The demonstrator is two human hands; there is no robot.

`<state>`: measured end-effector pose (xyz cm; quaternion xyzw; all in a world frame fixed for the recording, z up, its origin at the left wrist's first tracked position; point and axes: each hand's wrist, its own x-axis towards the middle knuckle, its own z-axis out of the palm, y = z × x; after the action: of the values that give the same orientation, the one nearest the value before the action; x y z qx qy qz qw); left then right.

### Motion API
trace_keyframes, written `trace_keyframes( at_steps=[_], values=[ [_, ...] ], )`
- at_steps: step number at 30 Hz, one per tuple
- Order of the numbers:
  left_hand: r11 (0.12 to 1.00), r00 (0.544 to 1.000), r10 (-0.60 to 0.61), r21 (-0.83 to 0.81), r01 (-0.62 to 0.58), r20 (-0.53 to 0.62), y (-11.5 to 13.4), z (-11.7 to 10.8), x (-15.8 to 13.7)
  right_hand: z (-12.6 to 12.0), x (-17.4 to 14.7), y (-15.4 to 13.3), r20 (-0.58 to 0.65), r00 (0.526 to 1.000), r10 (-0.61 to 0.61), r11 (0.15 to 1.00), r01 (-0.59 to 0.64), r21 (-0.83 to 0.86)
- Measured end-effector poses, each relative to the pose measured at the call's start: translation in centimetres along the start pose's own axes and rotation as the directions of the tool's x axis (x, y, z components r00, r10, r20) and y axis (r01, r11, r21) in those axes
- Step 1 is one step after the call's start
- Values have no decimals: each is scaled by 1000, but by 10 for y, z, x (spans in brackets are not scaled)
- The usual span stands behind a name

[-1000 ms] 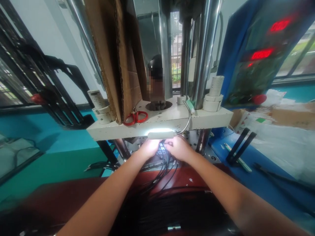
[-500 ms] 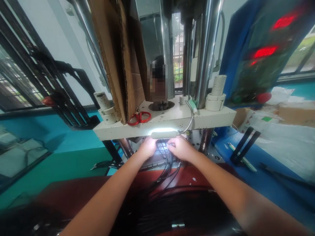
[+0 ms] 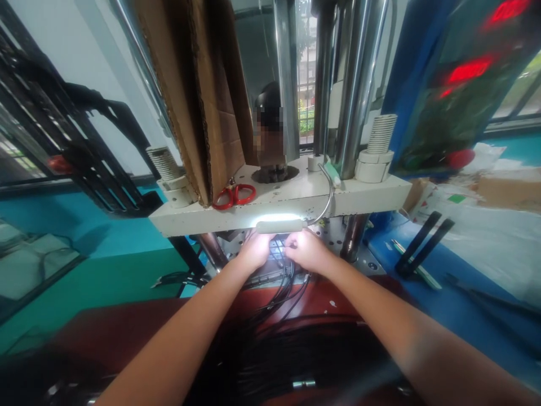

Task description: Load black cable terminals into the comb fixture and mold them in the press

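White glare from lamp point(image 3: 280, 227); edges stretched, blurred; red digits point(image 3: 470, 69) smeared, apparently unreadable.

Thick heap of black cables point(image 3: 296, 349) on a red tabletop point(image 3: 122, 321).

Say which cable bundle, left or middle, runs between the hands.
The middle bundle, below the lit lamp; the left bundle lies apart from both hands.

I saw both bare arms point(image 3: 181, 332) stretched forward, the left hand point(image 3: 255, 251) and right hand point(image 3: 308, 251) near each other, right fingers point(image 3: 291, 243) curled.
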<state>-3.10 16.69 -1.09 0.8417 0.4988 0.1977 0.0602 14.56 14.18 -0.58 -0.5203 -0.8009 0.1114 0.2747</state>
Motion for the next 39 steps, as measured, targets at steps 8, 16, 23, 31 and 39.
trace_keyframes(
  at_steps=[8, 16, 23, 31, 39],
  values=[
    [1000, 997, -2, 10, 2, -71, -6, 4, 2, 2, -2, -3, -20, 999, 27, 999, -28, -34],
    [999, 993, 46, 17, -44, -111, -21, -2, -2, -5, -6, -17, -38, 999, -5, 999, 4, -44],
    [990, 985, 132, -26, -135, -112, -13, -4, -6, -3, -8, -22, 39, 999, -5, 1000, 6, -29],
    [995, 990, 81, -51, -88, -113, -14, -1, -8, 4, -5, -23, 44, 998, 34, 999, -34, -6],
    [996, 992, 69, -57, -75, -105, -14, 6, -6, 6, -6, -22, 19, 996, 87, 995, -86, -59]
  ],
)
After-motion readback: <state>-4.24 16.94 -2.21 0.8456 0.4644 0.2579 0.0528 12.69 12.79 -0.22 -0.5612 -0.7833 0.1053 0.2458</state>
